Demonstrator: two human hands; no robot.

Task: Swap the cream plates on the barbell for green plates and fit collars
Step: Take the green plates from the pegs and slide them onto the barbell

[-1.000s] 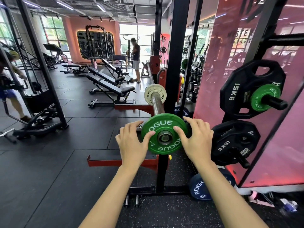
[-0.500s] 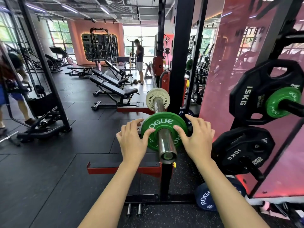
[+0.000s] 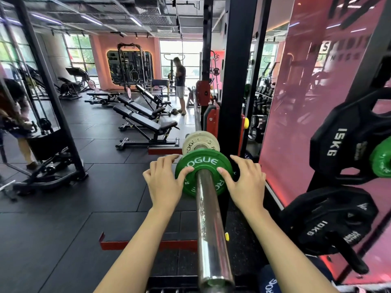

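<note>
A green plate (image 3: 203,163) marked ROGUE sits on the chrome barbell sleeve (image 3: 208,229), far along it from the near end. My left hand (image 3: 163,182) presses its left rim and my right hand (image 3: 245,182) its right rim, thumbs on its face. Just behind it a cream plate (image 3: 198,140) shows at the far end of the bar. Another green plate (image 3: 382,158) hangs on a storage peg at the right edge. No collar is in sight.
A black rack upright (image 3: 232,81) stands right of the bar. Black 15 kg (image 3: 347,142) and 10 kg (image 3: 325,220) plates hang on pegs at right, with a blue plate (image 3: 268,281) below. Benches (image 3: 146,121) and a standing person (image 3: 181,85) are beyond; another person (image 3: 14,115) at left.
The green plate has slid along the sleeve away from me, from its near end toward the rack, with both hands pushing it. More bare sleeve now shows in front.
</note>
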